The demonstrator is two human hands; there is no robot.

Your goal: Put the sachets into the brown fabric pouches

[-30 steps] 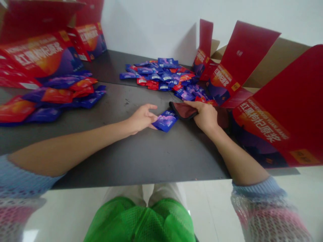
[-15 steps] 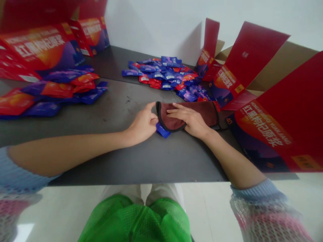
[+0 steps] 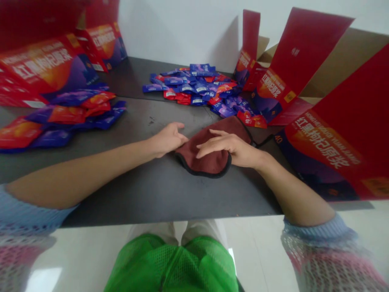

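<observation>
A brown cloth eye mask (image 3: 212,156) with black trim and a black strap lies slanted on the dark table. At its left edge is my left hand (image 3: 168,140); one finger points out free, and the others close at the mask's edge, their tips partly hidden. My right hand (image 3: 234,148) rests over the mask with fingers stretched out and apart, its thumb out of sight. Beyond the mask sits a heap of blue and red sachets (image 3: 197,85); a red sachet (image 3: 252,119) lies close to the mask's far right corner.
Open red cartons (image 3: 322,150) stand along the right, flaps up. More red cartons (image 3: 45,65) stand at the left, with several sachets (image 3: 67,113) in front of them. A white wall (image 3: 176,32) bounds the back of the table (image 3: 136,198).
The eye mask has turned, its left end coming nearer to me. The blue sachet that poked out under it no longer shows. My left hand has shifted slightly left, my right hand's fingers have lifted somewhat.
</observation>
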